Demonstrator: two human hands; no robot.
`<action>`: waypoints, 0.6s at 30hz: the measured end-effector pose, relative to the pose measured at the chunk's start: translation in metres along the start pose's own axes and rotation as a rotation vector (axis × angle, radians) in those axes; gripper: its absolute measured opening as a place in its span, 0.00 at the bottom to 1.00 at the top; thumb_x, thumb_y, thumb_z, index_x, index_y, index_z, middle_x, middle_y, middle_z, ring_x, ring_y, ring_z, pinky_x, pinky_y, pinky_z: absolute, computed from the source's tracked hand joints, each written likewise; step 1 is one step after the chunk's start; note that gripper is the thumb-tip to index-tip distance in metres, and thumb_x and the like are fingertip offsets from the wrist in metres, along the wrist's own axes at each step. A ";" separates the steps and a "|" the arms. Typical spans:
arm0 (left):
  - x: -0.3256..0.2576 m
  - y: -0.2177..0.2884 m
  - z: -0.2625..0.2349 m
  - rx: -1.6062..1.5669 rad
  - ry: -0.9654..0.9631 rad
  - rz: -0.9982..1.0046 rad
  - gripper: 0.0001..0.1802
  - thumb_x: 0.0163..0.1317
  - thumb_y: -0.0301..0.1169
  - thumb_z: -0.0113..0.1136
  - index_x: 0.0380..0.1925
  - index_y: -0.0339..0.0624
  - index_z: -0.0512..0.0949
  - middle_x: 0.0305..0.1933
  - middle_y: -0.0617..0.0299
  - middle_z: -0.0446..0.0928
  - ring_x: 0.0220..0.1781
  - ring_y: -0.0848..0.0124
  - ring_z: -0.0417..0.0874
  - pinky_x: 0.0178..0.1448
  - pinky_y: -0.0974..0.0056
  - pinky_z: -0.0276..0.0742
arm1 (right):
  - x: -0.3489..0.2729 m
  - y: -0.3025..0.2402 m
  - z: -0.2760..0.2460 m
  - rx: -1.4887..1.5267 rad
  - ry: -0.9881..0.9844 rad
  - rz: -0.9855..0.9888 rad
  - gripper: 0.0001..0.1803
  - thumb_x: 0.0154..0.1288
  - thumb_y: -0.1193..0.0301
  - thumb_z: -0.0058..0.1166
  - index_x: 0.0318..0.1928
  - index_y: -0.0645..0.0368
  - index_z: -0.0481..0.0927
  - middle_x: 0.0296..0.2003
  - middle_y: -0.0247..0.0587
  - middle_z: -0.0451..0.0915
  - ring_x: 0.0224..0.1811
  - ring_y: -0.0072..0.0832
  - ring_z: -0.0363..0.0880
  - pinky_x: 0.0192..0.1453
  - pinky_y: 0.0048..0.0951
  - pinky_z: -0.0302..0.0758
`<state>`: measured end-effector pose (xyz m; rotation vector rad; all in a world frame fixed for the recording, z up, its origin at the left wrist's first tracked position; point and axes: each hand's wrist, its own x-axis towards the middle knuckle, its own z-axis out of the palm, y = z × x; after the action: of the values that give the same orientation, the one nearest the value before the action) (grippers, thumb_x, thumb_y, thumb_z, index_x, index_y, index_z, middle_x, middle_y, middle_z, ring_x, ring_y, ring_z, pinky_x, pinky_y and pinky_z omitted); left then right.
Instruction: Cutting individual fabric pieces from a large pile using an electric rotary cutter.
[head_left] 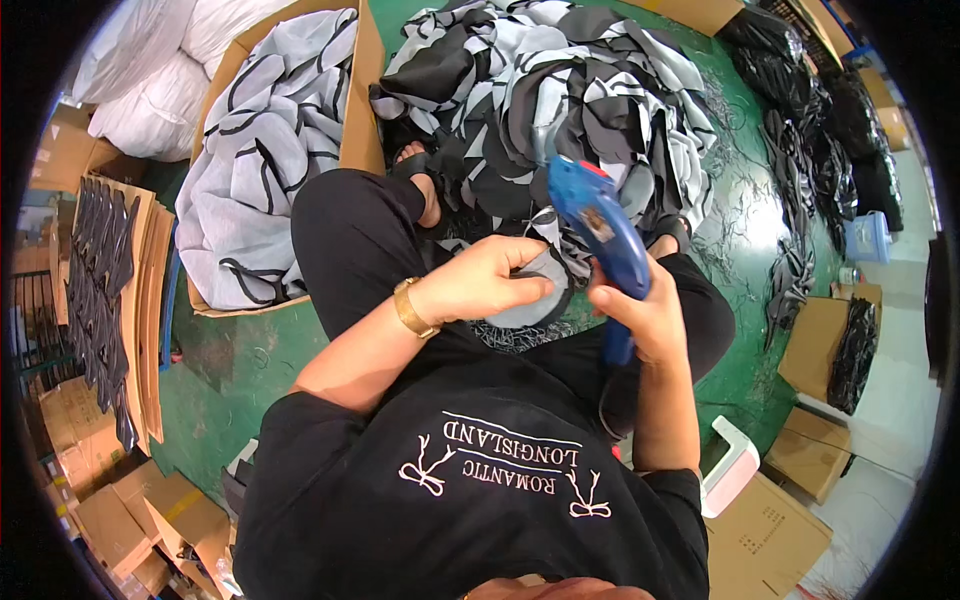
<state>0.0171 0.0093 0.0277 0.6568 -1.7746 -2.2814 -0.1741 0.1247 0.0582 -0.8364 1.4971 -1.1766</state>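
Observation:
My right hand (pixel 648 312) is wrapped round blue cordless electric scissors (pixel 612 240) with a red switch. Their blade end points away from me, over the near side of a big fabric heap. Between the thumb and fingers of my left hand (pixel 485 282) is a round grey fabric piece (pixel 528 302) with a dark edge, hanging over my lap. The scissors' tip is apart from this piece. Beyond my feet, the heap of grey and black fabric pieces (pixel 590 90) spreads across the green floor.
A cardboard box (pixel 365 100) at the left holds grey mesh cloth with black edging. White sacks (pixel 150 105) stand behind it. Dark scraps (pixel 790 200) and black plastic bags (pixel 770 60) line the right. Near my right elbow is a white and pink stool (pixel 733 465). Thread litters the green floor.

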 end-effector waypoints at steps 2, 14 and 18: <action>0.001 -0.003 0.014 -0.088 0.000 0.059 0.08 0.60 0.29 0.59 0.35 0.36 0.76 0.30 0.70 0.75 0.33 0.85 0.70 0.36 0.74 0.69 | 0.006 0.001 0.011 -0.106 0.037 -0.038 0.26 0.44 0.71 0.71 0.45 0.64 0.76 0.31 0.33 0.78 0.32 0.18 0.74 0.37 0.21 0.73; 0.025 -0.036 0.002 -1.161 0.069 -0.083 0.16 0.66 0.39 0.51 0.47 0.41 0.74 0.44 0.59 0.80 0.48 0.68 0.80 0.54 0.63 0.73 | -0.003 -0.002 0.024 -0.213 0.057 -0.050 0.23 0.42 0.79 0.62 0.44 0.65 0.76 0.30 0.33 0.78 0.31 0.18 0.74 0.38 0.22 0.73; 0.023 -0.029 0.000 -1.261 0.109 0.105 0.13 0.66 0.32 0.50 0.47 0.41 0.74 0.46 0.57 0.80 0.50 0.65 0.82 0.57 0.57 0.77 | -0.001 0.001 0.014 -0.232 0.157 -0.016 0.22 0.40 0.77 0.66 0.40 0.63 0.76 0.29 0.31 0.75 0.30 0.17 0.73 0.35 0.20 0.70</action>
<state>0.0007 0.0086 -0.0051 0.3646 -0.0936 -2.5684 -0.1602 0.1222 0.0576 -0.9290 1.7836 -1.1154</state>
